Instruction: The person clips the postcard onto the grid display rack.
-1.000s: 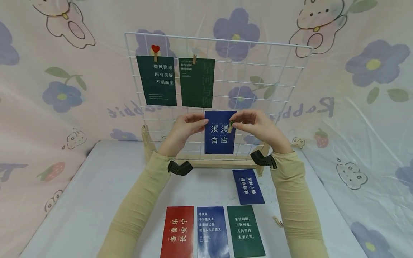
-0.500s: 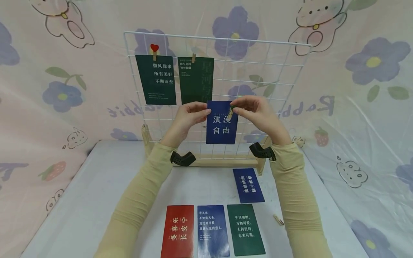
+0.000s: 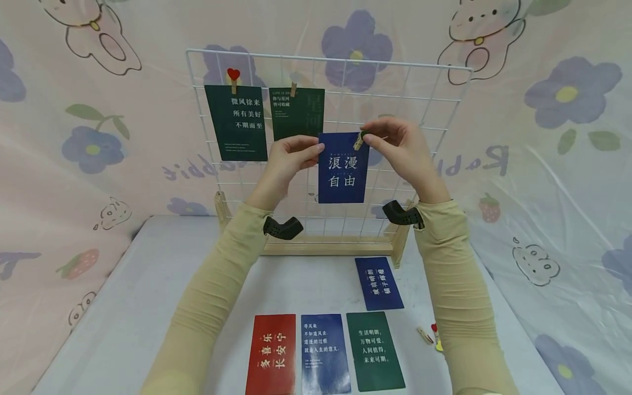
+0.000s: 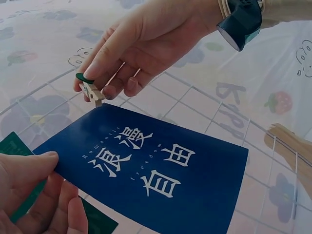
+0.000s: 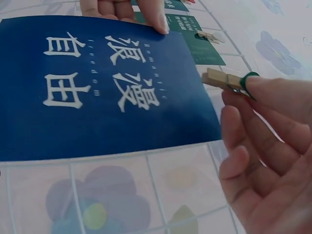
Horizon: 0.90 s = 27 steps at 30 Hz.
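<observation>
My left hand (image 3: 291, 164) pinches the upper left edge of a blue card (image 3: 342, 178) with white characters, held upright before a white wire grid (image 3: 296, 219). A small wooden clothespin (image 3: 358, 141) with a green end is pinched between thumb and finger of my right hand (image 3: 400, 151). In the right wrist view the clothespin (image 5: 222, 79) is at the card's top edge; I cannot tell if it grips the card (image 5: 97, 131). Two green cards hang on the grid's upper left, the left one (image 3: 237, 123) by a red heart clothespin (image 3: 233, 77), the other (image 3: 296, 112) by a wooden clothespin (image 3: 293, 89).
On the white table (image 3: 148, 285) lie a red card (image 3: 271, 356), a blue card (image 3: 326, 373), a green card (image 3: 375, 378) and another blue card (image 3: 379, 283) nearer the grid's wooden base (image 3: 326, 247). Loose clothespins (image 3: 425, 335) lie by the right forearm.
Both hands have risen with the blue card and the clothespin, up and slightly right along the grid. The card now overlaps the lower part of the second hanging green card's area.
</observation>
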Tool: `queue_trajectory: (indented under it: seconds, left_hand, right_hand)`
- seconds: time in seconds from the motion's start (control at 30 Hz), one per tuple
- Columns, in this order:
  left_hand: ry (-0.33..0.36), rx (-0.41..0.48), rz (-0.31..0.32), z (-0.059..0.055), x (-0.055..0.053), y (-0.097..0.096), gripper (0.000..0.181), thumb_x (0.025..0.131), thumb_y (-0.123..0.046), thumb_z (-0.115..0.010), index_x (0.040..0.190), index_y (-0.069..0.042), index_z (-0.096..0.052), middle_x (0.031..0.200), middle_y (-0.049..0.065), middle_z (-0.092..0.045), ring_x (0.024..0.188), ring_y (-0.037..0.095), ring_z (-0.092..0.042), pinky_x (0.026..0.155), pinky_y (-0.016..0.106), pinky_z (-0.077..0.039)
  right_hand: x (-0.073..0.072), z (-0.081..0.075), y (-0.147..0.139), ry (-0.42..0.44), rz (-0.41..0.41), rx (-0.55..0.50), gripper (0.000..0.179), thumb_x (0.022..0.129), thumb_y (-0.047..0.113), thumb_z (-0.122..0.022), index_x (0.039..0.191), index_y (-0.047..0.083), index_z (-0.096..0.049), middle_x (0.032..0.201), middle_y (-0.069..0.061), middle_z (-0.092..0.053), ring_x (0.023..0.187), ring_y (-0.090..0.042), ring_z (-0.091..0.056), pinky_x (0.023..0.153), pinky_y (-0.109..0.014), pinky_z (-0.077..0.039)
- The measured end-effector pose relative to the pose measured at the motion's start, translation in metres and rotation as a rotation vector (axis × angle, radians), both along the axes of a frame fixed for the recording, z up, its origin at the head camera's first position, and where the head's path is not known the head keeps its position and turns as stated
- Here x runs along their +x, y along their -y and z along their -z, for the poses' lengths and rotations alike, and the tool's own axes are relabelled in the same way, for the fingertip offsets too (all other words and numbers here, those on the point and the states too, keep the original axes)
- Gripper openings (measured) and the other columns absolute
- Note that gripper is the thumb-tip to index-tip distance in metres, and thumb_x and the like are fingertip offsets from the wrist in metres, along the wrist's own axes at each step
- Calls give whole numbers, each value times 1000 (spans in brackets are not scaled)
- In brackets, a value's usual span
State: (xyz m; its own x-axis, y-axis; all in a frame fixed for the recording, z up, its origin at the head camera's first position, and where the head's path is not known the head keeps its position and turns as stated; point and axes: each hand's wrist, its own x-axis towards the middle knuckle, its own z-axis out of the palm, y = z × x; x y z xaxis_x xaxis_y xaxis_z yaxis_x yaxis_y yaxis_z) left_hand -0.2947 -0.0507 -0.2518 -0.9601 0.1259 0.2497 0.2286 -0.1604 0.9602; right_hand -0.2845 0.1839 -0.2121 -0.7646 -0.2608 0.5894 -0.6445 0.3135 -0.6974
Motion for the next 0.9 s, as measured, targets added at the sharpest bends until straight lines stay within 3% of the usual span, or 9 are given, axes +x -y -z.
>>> queue_trajectory:
  seconds: [0.4,0.67,0.9]
  left_hand:
    - [-144,-38,-84,-22,-1,-10,22,87,-15,-72,106,-4,-71,100,8,-67,88,20,-63,83,27,-53]
    - [-224,-26,-126,-31,-10,-14,20,86,-11,-72,103,0,-72,93,8,-68,82,19,-62,78,26,-54]
    - [-230,6,-116,-36,-13,-17,19,85,-8,-72,102,1,-72,93,10,-68,78,19,-64,74,28,-56]
  right_hand:
    - [3,-24,8,-52,67,-43,21,92,4,-63,110,-6,-66,102,-3,-67,90,-15,-59,76,-22,-47]
    - [-12,-30,6,-69,115,-64,20,92,7,-64,108,-3,-68,97,0,-67,86,-16,-59,71,-22,-45]
    - [3,-44,14,-91,121,-110,17,91,3,-64,105,-5,-69,91,1,-67,81,-15,-58,68,-21,-44]
